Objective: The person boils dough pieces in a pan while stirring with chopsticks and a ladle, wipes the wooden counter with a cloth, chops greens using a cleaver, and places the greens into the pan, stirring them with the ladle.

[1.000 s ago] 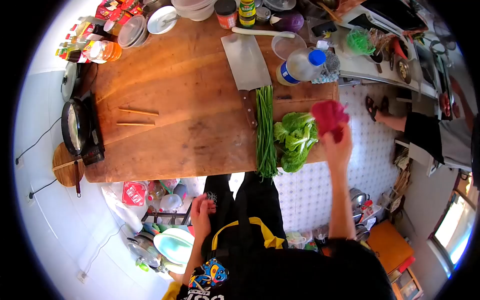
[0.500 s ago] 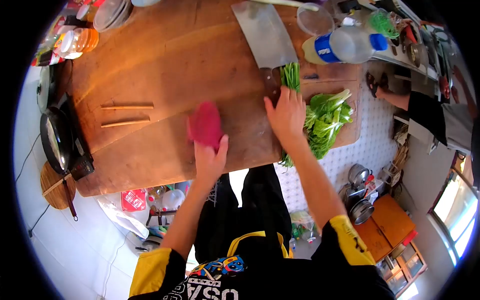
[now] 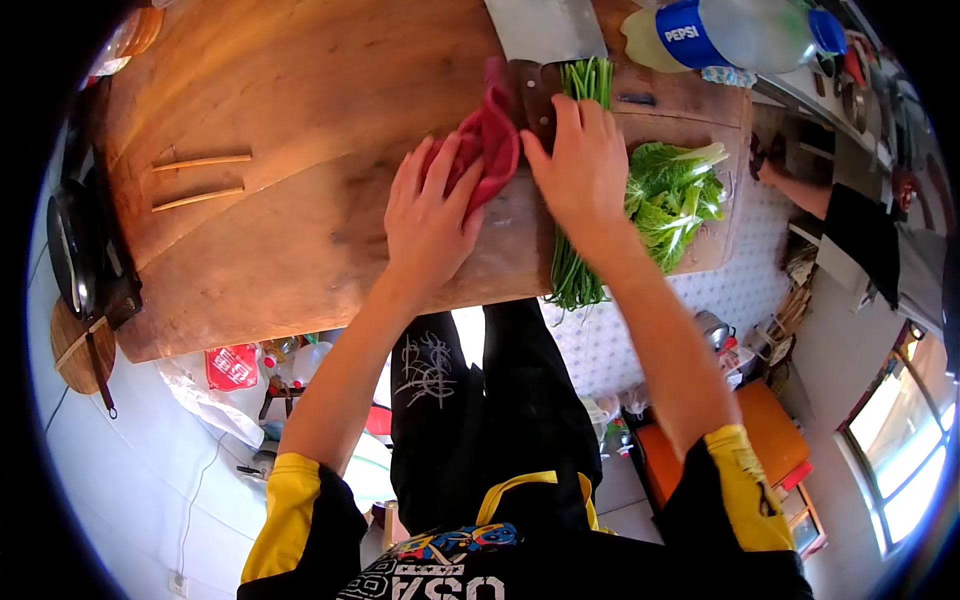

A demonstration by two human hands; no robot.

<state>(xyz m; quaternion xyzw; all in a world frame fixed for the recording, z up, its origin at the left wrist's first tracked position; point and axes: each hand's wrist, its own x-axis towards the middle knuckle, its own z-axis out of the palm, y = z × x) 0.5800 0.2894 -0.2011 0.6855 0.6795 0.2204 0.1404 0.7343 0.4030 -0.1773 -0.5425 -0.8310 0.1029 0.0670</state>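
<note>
My left hand [image 3: 432,222] is on a crumpled dark red cloth [image 3: 492,150], its fingers over the fabric on the wooden table. The cloth's upper end reaches close to the cleaver's dark handle [image 3: 533,100]. Over a bundle of thin green stalks [image 3: 575,275] lies my right hand [image 3: 582,165], fingers curled round its middle and thumb near the cleaver handle. The cleaver's wide blade [image 3: 545,30] points away from me, cut off by the top edge of the view. Just right of the bundle are loose leafy greens [image 3: 675,200].
Two thin wooden sticks [image 3: 200,180] lie on the table's left part. A Pepsi bottle [image 3: 735,35] rests on its side at the back right. A black pan [image 3: 72,240] is beside the left edge. Another person's arm [image 3: 800,190] shows at far right.
My left hand has carried the red cloth rightward and away from me, up to the cleaver handle. My right hand stays on the green stalks. The view has shifted, with the table appearing higher.
</note>
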